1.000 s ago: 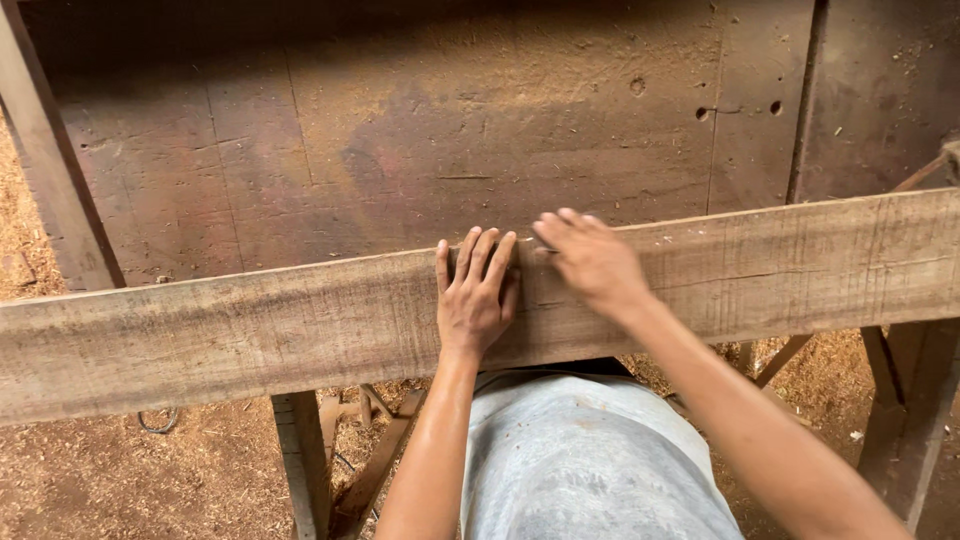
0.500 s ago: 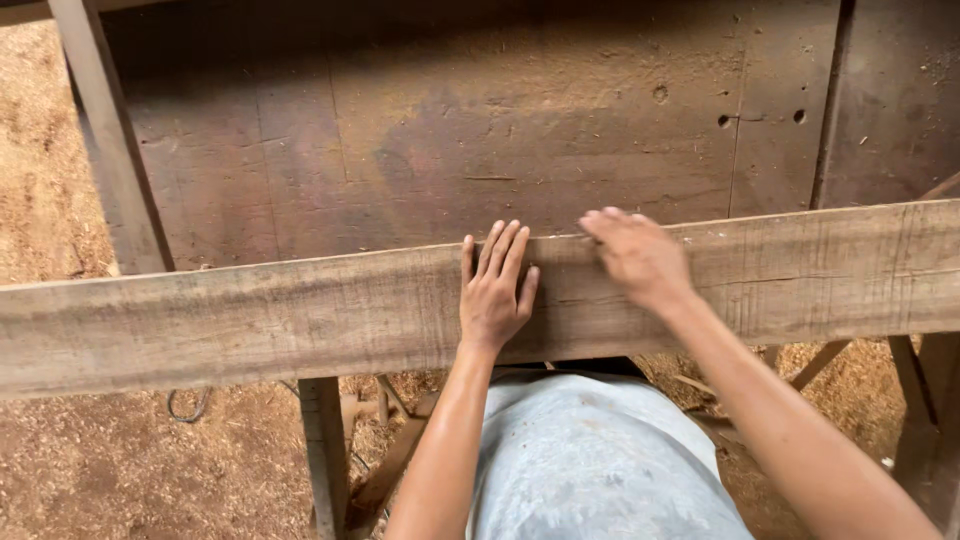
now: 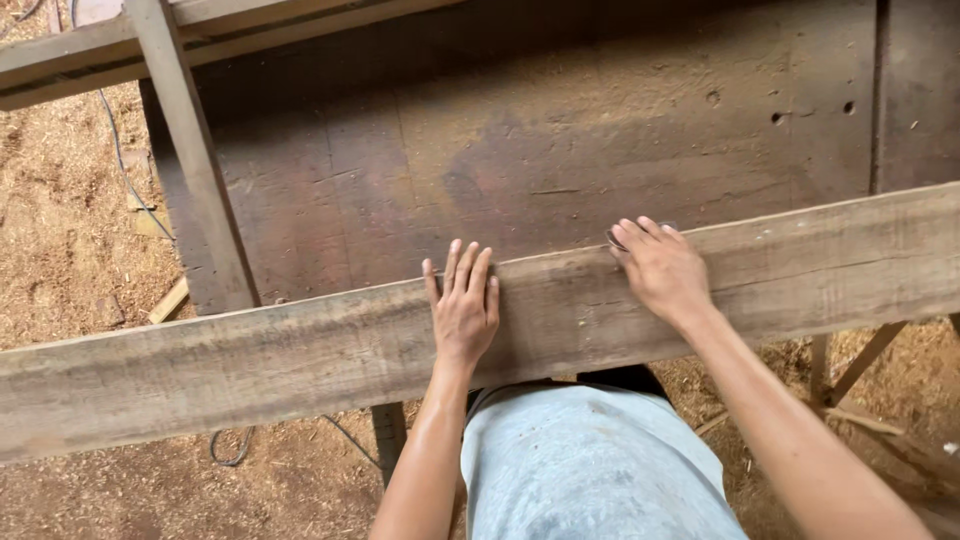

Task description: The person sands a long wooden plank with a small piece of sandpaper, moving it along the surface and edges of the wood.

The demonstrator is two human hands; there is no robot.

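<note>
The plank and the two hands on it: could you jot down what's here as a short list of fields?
Plank: long rough wooden plank, lying across the near edge of the workbench
Left hand: left hand flat on the plank, fingers spread
Right hand: right hand resting on the plank's far edge, fingers bent over it
Workbench: dark, worn wooden workbench with small holes
Floor: sawdust, a thin cable running over it
Person: light blue shirt
</note>
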